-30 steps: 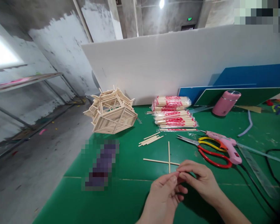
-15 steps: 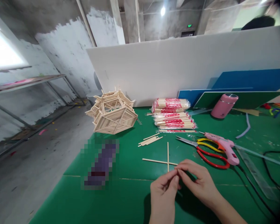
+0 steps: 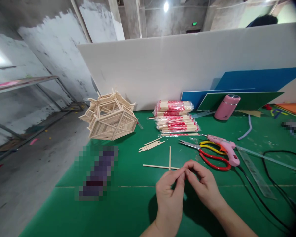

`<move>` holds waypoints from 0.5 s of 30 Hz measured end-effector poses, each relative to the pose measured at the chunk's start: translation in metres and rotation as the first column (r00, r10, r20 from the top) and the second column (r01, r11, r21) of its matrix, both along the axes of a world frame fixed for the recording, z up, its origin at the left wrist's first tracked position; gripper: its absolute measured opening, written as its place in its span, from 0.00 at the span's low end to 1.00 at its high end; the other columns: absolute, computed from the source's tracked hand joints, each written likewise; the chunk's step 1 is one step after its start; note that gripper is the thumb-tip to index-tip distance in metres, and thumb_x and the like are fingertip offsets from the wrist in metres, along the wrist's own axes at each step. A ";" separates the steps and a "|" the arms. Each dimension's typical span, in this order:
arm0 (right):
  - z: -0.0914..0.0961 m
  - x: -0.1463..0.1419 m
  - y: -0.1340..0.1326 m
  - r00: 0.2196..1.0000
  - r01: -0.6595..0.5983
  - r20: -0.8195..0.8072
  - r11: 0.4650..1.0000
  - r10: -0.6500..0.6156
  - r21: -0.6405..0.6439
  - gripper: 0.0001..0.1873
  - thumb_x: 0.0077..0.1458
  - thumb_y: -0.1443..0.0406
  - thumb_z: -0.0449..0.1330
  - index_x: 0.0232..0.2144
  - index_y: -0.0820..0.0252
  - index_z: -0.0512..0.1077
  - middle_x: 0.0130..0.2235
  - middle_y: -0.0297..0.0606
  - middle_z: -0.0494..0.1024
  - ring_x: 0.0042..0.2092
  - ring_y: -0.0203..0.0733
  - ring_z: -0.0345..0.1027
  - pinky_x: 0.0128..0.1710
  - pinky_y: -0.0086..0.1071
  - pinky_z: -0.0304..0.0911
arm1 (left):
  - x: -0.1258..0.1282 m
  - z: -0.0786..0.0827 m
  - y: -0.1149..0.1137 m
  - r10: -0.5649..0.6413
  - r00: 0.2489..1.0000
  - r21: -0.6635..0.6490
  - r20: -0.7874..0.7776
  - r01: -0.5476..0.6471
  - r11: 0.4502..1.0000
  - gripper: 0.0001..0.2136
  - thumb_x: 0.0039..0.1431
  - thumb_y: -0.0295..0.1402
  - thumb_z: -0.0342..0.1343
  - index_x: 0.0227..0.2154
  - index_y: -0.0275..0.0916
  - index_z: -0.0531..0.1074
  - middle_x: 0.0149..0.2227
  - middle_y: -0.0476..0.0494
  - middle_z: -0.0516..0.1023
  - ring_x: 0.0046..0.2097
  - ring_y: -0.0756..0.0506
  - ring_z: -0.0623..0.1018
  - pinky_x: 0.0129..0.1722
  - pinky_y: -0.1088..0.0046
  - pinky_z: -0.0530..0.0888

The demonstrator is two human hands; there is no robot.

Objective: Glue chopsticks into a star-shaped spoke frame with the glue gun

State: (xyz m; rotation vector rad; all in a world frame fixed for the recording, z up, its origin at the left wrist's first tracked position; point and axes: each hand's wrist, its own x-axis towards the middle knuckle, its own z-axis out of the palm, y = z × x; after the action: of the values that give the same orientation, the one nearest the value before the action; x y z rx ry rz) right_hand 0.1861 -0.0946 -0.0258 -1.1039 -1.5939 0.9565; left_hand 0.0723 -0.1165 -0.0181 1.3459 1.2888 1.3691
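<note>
Two thin wooden sticks lie crossed on the green table: a crosswise stick (image 3: 155, 166) and an upright-pointing stick (image 3: 170, 157). Just right of where they cross, the fingertips of my left hand (image 3: 171, 194) and my right hand (image 3: 202, 184) meet. Both hands are closed in a pinch; whatever sits between the fingers is hidden or too small to name. My fingers cover the lower end of one stick and the right end of the other. Several loose short sticks (image 3: 151, 145) lie farther back.
A lattice model of sticks (image 3: 111, 120) stands back left, beside plastic-wrapped stick bundles (image 3: 176, 123). To the right lie scissors (image 3: 212, 158), a pink glue gun (image 3: 228, 148) with a black cord, and a clear ruler (image 3: 258, 176). A pink flask (image 3: 227, 108) stands behind; a pixelated dark object (image 3: 98, 174) lies left.
The view has swung a little to the right, so the table's things sit farther left. My pinched hands have shifted slightly away from the crossing of the sticks, staying together.
</note>
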 end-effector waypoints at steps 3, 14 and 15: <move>-0.001 0.007 0.004 0.991 0.075 -0.101 0.993 -0.084 -0.087 0.10 0.55 0.63 0.46 0.24 0.58 0.60 0.24 0.31 0.62 0.28 0.34 0.56 0.27 0.26 0.55 | 0.003 0.003 0.014 -0.004 0.999 0.019 -0.034 0.005 1.000 0.07 0.51 0.29 0.51 0.31 0.38 0.73 0.27 0.46 0.73 0.29 0.51 0.72 0.29 0.77 0.70; 0.020 0.059 0.000 0.959 0.266 -0.096 0.963 -0.269 -0.042 0.16 0.55 0.64 0.44 0.17 0.59 0.57 0.21 0.32 0.61 0.25 0.35 0.53 0.24 0.28 0.50 | -0.060 0.001 0.069 0.066 0.896 0.244 -0.439 0.048 0.969 0.04 0.51 0.29 0.50 0.29 0.38 0.69 0.29 0.48 0.71 0.33 0.50 0.71 0.35 0.74 0.68; 0.020 0.069 -0.006 0.960 0.278 -0.027 0.960 -0.279 -0.027 0.16 0.56 0.64 0.45 0.17 0.59 0.58 0.21 0.32 0.62 0.25 0.35 0.54 0.24 0.28 0.50 | -0.066 -0.001 0.071 0.050 0.877 0.242 -0.479 0.078 0.967 0.04 0.52 0.29 0.50 0.28 0.38 0.69 0.30 0.47 0.72 0.34 0.49 0.71 0.36 0.72 0.68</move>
State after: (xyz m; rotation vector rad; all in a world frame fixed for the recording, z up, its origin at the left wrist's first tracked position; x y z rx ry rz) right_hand 0.2547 -0.1002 -0.0059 -1.2845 -1.3611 0.8005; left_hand 0.0067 -0.0456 -0.0196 1.9650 1.4473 1.2617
